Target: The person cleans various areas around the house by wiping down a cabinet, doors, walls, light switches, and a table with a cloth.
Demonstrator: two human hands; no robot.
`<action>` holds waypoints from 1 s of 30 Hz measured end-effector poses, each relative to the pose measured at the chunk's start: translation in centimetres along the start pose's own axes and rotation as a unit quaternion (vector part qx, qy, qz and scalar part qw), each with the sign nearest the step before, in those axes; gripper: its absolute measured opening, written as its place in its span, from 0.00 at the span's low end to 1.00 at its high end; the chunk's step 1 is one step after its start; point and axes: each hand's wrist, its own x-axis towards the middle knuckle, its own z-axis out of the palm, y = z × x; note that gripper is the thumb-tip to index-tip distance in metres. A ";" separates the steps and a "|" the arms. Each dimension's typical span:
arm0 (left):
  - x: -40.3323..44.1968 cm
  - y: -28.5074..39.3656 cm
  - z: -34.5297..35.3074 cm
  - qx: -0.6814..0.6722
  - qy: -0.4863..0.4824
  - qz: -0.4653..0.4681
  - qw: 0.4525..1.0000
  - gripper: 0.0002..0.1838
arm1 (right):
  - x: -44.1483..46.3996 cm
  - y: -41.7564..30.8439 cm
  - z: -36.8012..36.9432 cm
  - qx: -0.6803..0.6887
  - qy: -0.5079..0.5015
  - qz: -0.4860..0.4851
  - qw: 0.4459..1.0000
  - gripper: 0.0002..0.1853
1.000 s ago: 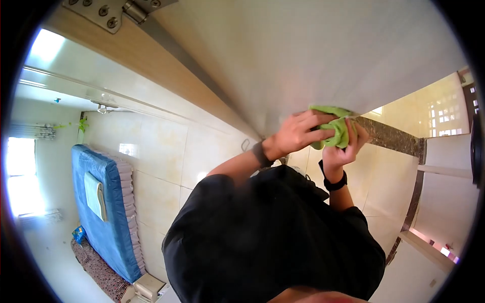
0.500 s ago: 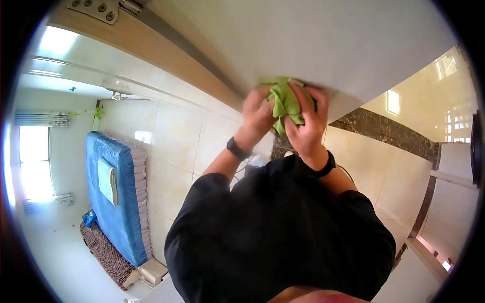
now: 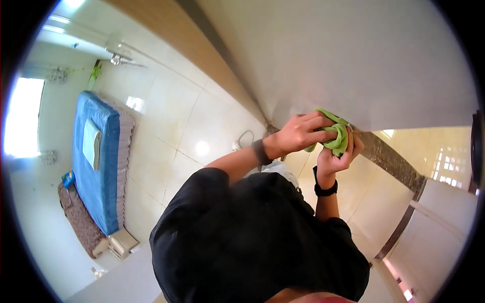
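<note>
A crumpled green cloth [image 3: 337, 140] is bunched between my two hands close to a pale door panel [image 3: 353, 60]. My left hand [image 3: 301, 133] grips the cloth from the left, fingers curled over its top. From below and the right, my right hand [image 3: 339, 159] holds the same cloth with fingers bent round it. One corner of the cloth sticks up near the panel's lower edge; whether it presses on the panel I cannot tell. Dark bands circle both wrists.
A wooden door frame [image 3: 202, 45] runs beside the panel. Beyond it, a bed with a blue cover [image 3: 98, 166] stands on pale floor tiles [image 3: 166, 121]. A dark marbled strip [image 3: 389, 156] crosses the floor at right. A white object with a cord lies near my left forearm.
Both hands and the cloth have moved right and down in view, towards the panel's lower edge. The right hand has turned so it grips from below. The whole view has shifted.
</note>
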 end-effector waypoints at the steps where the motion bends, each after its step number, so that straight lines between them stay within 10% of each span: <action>1: -0.6 -0.2 0.1 -0.006 -0.006 -0.015 1.000 0.20 | -0.9 0.5 0.5 0.000 -0.004 0.006 1.000 0.20; 9: -10.3 -1.1 1.4 -0.106 -0.011 -0.320 0.941 0.18 | -7.5 1.9 1.5 0.053 -0.260 0.163 0.950 0.23; 17: -21.4 9.5 -8.9 -0.128 0.239 -0.532 0.802 0.19 | -12.5 -11.4 1.1 0.232 -0.545 0.006 0.806 0.48; 23: -31.3 25.9 -16.0 -0.088 0.441 -0.497 0.742 0.19 | -23.5 -22.9 -1.6 0.313 -0.551 -0.160 0.757 0.50; 30: -32.7 42.4 -18.0 0.172 0.572 -0.439 0.671 0.18 | -25.9 -33.8 -4.8 0.525 -0.622 -0.215 0.540 0.41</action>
